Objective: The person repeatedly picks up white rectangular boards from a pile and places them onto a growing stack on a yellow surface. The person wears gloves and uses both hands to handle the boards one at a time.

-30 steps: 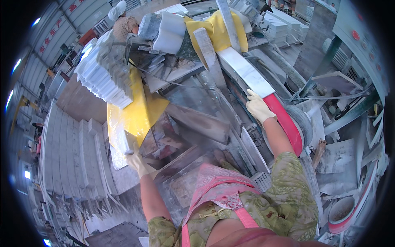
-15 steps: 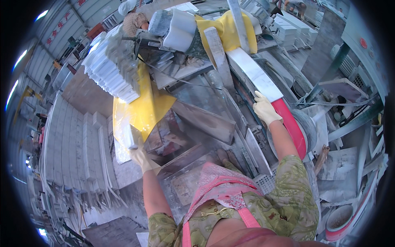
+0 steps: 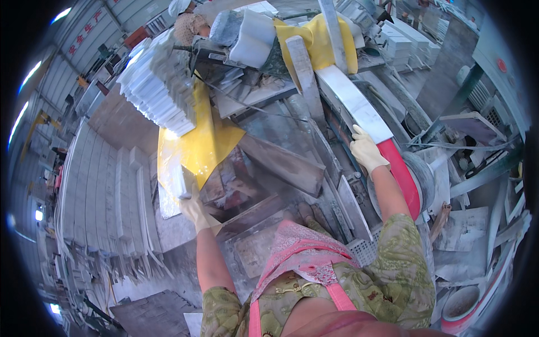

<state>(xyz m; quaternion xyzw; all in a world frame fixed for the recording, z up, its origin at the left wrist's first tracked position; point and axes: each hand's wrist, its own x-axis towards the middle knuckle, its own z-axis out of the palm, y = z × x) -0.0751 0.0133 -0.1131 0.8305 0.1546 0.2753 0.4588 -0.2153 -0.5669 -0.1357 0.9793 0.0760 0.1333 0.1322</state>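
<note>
My left hand [image 3: 194,210], in a pale rubber glove, is closed on the near end of a small white stone piece [image 3: 178,183]. That piece rests at the lower edge of a wet yellow sheet [image 3: 197,147]. Over to the right, a long, smooth white stone slab [image 3: 355,103] lies along a narrow machine bed. My gloved right hand [image 3: 368,149] is at its near end, fingers bent against its left edge; the fingers' undersides are hidden. Directly below that end runs a red belt [image 3: 400,175], curving round a wheel.
A tall stack of thin white slabs [image 3: 157,84] stands on the yellow sheet's far part. Grey stone strips [image 3: 92,191] line the left. Two upright boards, one a grey plank [image 3: 303,73], rise beside the slab's far end. A person [image 3: 191,27] is at the far left.
The whole view has shifted slightly, so things sit a little further right. Both hands keep their places on the small stone piece and at the slab's near end.
</note>
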